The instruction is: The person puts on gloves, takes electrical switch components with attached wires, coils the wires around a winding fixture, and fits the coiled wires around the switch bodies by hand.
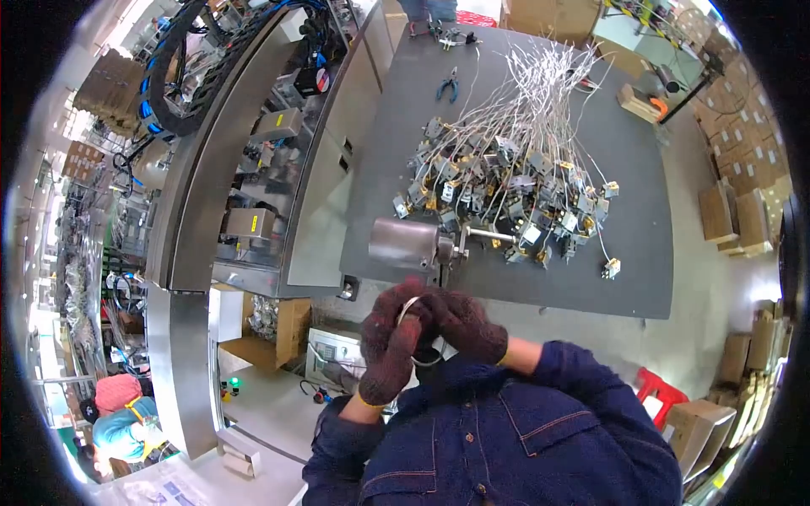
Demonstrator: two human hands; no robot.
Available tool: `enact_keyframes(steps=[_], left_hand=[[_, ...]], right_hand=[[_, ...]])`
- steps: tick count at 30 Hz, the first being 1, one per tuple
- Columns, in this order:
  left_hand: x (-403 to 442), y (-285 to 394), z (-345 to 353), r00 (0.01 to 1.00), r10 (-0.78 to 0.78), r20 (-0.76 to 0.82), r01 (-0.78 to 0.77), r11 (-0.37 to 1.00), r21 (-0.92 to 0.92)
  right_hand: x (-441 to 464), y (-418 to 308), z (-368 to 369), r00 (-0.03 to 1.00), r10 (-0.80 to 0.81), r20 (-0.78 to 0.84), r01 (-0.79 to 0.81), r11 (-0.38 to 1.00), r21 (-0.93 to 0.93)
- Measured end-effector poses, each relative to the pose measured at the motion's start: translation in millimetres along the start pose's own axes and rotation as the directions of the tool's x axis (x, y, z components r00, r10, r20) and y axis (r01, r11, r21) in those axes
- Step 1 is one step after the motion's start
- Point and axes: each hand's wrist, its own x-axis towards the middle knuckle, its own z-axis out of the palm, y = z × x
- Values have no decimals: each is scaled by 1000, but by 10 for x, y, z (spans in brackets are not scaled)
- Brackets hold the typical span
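Note:
Both my hands wear dark maroon knit gloves and meet in front of my chest, just short of the table's near edge. My left hand (pixel 391 341) is closed with a thin whitish wire (pixel 407 309) looped over its fingers; part of the loop hangs below, between the hands. My right hand (pixel 468 327) is closed against the left fingertips; what it pinches is hidden by the gloves. Just beyond the hands, a metal cylinder fixture (pixel 405 243) with a short rod stands at the table edge. Past it lies a heap of small grey metal switch-like parts (pixel 506 181) with long whitish wires (pixel 548 80).
The dark table (pixel 624 278) also carries blue-handled pliers (pixel 448 85) and a wooden block (pixel 639 104) with an orange piece. A metal machine (pixel 325 185) stands to the left. An open carton (pixel 291 333) sits below it. Another person (pixel 126 422) is at lower left; cartons (pixel 696 430) stand right.

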Motion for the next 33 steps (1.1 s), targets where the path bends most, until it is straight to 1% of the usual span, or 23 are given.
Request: enact_keyframes(steps=[1,2,3,5,6,7,9,10,13,14,15,16,17,18,20,21,22,23,24,26,30,31,33], left_hand=[[42,-13,36,997,68,-33,-68,998,13],[57,-38,63,989,136,-61,-135,991,26],[36,-87,65,990,127,-55,-126,992,25],[34,-187,71,970,168,-176,-145,980,136],[-28,-172,125,965,-193,-180,138,950,-280],[-68,-179,117,963,-201,-178,146,948,-282],[-111,-220,30,1000,11,-22,-8,990,143],[-117,-240,-20,992,89,84,-112,934,339],[-152,-271,-113,983,7,181,-76,923,377],[-165,-281,-121,980,-14,200,-68,917,394],[-179,-291,-130,975,-34,220,-61,910,410],[-148,-174,-90,921,-359,149,385,894,-230],[-134,-86,-80,844,-489,220,524,668,-528],[-119,1,-70,743,-605,286,565,339,-752],[-125,72,-94,724,-633,272,557,304,-773],[-134,79,-115,718,-643,267,552,292,-781],[-155,60,-161,848,-502,172,513,694,-505],[-172,24,-187,897,-412,162,442,838,-320],[-188,-11,-213,937,-317,150,336,934,-121],[-200,-94,-237,875,-458,157,484,811,-330],[-248,-40,-375,836,-529,146,496,615,-613],[-332,-147,-396,853,-510,116,449,599,-663],[-431,-256,-563,899,-436,47,406,787,-464]], right_hand=[[-29,10,248,943,-55,-330,16,993,-118],[130,-260,-10,905,228,-358,-78,919,386],[165,-303,-188,904,238,-355,-86,916,393],[189,-271,-426,939,327,-109,-134,638,758],[161,-269,-383,934,242,-262,-76,854,515],[118,-262,-335,934,247,-257,-83,851,518],[63,-233,-270,917,271,-294,-208,952,226],[42,-219,-284,919,224,-325,-139,954,266],[-22,-95,-163,930,236,-281,-153,946,287],[-7,-50,-32,848,-141,-512,52,982,-184],[-54,-1,-2,849,-145,-507,57,981,-184],[-17,-72,-113,891,-94,-443,45,992,-120],[6,-113,-166,927,-47,-372,28,998,-56],[11,-116,-151,929,-50,-367,33,998,-53],[14,-126,-118,932,59,-358,32,970,241],[29,-136,-104,934,55,-353,34,970,242],[51,-150,-89,903,-47,-427,80,995,61],[73,-166,-72,863,-159,-480,114,986,-121],[94,-180,-59,865,-162,-475,120,986,-117],[131,-206,-32,926,-24,-378,71,991,110],[188,-250,228,878,-57,-476,50,998,-27],[216,-280,289,892,173,-417,-76,968,238],[360,-322,338,896,354,-268,-189,851,491]])
